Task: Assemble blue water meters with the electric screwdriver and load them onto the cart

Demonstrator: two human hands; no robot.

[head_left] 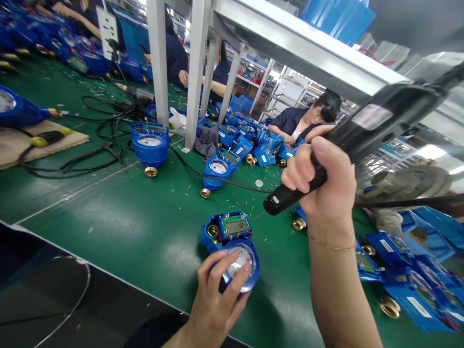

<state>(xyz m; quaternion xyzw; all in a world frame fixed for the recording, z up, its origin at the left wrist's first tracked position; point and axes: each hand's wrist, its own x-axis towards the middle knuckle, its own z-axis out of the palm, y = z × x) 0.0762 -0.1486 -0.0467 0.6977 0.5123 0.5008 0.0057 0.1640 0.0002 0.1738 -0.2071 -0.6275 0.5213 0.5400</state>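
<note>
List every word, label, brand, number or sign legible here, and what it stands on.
No text reads clearly.
Grey LCD screen on the blue, round-dialled meter under the left hand: dark digits, too small for certainty.
White round dial on that meter: markings blurred, partly covered.
Pale rectangular label on the black cylindrical driver in the right hand: too blurred.
White rectangular stickers on the blue meters at the right: too blurred to read.

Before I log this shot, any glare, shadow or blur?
Head view: soft glare on the green tabletop; head view: shadow beside the blue meter under the left hand; head view: washed-out patch far right; head view: black tool faint at its thin tip.
</note>
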